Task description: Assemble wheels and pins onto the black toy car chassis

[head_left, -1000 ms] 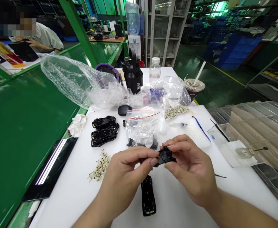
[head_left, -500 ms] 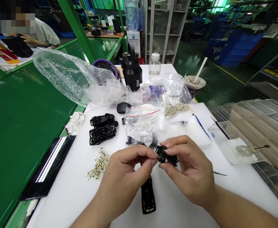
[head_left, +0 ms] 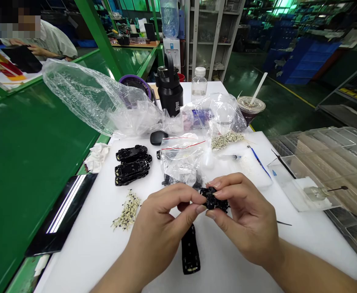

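Observation:
My right hand (head_left: 248, 219) grips a small black plastic part (head_left: 211, 199) with an intricate, knobbly outline, holding it between thumb and fingers above the white work surface. At the part's left end, the thumb and forefinger of my left hand (head_left: 163, 228) are pinched together; whatever lies between those fingertips is hidden. Below the hands rests a long, narrow black car-shaped piece (head_left: 191, 252). Several similar black pieces (head_left: 132, 167) lie grouped at left, behind a loose pile of tiny cream bits with dark tips (head_left: 127, 212). A clear zip bag (head_left: 182, 160) sits just beyond my hands.
Farther back stand a black flask (head_left: 169, 95), a clear bottle (head_left: 199, 85) and a drink cup (head_left: 250, 106), near crumpled plastic bags (head_left: 129, 114). A blue tool (head_left: 258, 162) and compartment boxes (head_left: 325, 162) lie right. A person sits at upper left.
My left fingertips have shifted slightly right, closer against the end of the black part. My right hand keeps its grip.

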A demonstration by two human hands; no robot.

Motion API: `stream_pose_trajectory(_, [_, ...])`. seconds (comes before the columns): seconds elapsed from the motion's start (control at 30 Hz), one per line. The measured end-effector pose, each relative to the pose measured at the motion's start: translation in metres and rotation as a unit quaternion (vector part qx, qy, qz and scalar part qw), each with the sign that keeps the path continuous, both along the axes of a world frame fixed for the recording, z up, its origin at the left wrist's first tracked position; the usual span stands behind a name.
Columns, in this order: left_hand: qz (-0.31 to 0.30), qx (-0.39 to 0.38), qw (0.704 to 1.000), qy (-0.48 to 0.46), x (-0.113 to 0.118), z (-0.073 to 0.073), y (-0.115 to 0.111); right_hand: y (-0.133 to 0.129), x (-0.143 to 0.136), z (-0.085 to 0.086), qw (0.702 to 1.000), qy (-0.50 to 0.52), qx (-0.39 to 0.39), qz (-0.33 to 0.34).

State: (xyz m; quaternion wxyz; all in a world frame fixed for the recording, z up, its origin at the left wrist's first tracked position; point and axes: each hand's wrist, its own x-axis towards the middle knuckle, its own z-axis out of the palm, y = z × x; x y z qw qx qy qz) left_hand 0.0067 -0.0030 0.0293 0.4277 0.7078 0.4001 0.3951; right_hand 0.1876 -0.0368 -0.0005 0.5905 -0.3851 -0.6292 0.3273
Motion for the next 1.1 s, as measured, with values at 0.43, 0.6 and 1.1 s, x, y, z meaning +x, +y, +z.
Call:
stream_pose_trajectory(0.43, [0.000,0.059,0.998,0.008,0.0020,-0.0002,-0.0025,-0.0007,0.0006,0.0033,1.000,-0.004,0.009,-0.001])
stream_pose_trajectory(0.6, [-0.010,0.049,0.999,-0.003,0.0028,0.0011,-0.0019,-0.0002,0.0004,0.0036,1.000,-0.002,0.010,0.001])
stream_pose_trajectory(1.1, [-0.011,0.036,0.999,-0.003,0.0020,0.0013,-0.0021,0.0000,0.0016,0.0050,1.000,0.008,-0.014,0.008])
